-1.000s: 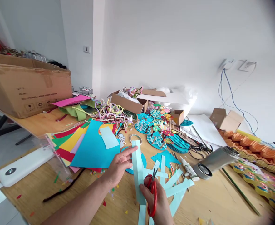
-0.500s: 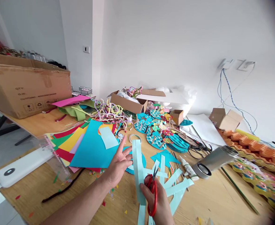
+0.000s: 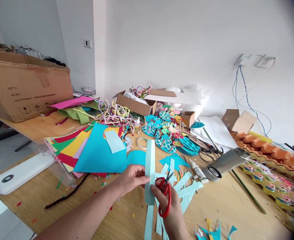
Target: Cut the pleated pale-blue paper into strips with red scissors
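Observation:
A folded pale-blue paper strip (image 3: 150, 160) stands upright between my hands. My left hand (image 3: 134, 178) pinches its left edge, thumb on the front and fingers curled behind. My right hand (image 3: 170, 205) grips the strip's lower right side with the thumb and also holds red-handled scissors (image 3: 167, 196), their dark blades pointing up and slightly apart, away from the strip. More pale-blue strips (image 3: 190, 190) lie loosely on the table under and right of my right hand. Behind my left hand are a blue paper circle (image 3: 136, 157) and a large blue sheet (image 3: 100, 153).
Glue bottle (image 3: 198, 170), metal flask (image 3: 230, 161) and egg trays (image 3: 269, 150) sit to the right. Wavy blue decorations (image 3: 165, 141) and pipe cleaners (image 3: 114, 113) lie at the back. A cardboard box (image 3: 26, 86) and a white device (image 3: 21, 173) are on the left.
My left hand, earlier spread open beside the strip, has moved down and right and taken hold of its edge. The view has shifted slightly, showing blue scraps at the bottom right.

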The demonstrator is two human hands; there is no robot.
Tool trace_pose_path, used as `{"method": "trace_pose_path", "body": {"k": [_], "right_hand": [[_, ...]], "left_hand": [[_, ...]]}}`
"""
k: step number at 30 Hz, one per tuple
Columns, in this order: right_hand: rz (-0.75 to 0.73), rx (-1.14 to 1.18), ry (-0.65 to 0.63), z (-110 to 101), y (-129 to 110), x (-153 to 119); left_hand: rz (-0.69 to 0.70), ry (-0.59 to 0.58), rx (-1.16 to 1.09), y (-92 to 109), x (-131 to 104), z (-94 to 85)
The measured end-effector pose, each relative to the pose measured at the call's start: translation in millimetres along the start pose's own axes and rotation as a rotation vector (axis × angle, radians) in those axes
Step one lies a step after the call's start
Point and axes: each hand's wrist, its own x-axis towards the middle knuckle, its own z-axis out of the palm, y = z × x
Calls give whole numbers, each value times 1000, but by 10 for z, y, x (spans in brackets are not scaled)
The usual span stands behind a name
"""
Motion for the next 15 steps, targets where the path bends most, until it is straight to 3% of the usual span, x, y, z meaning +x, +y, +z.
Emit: {"method": "trace_pose_path", "body": {"k": [4, 12, 15], "right_hand": [[2, 10, 3, 1, -8, 10], [-5, -60, -60, 25, -30, -6], [-26, -79, -44, 20, -3, -1]], "left_hand": [[-10, -6, 64, -19, 9, 2], [35, 194, -66, -17, 72, -77], [20, 155, -63, -24, 65, -74]]}}
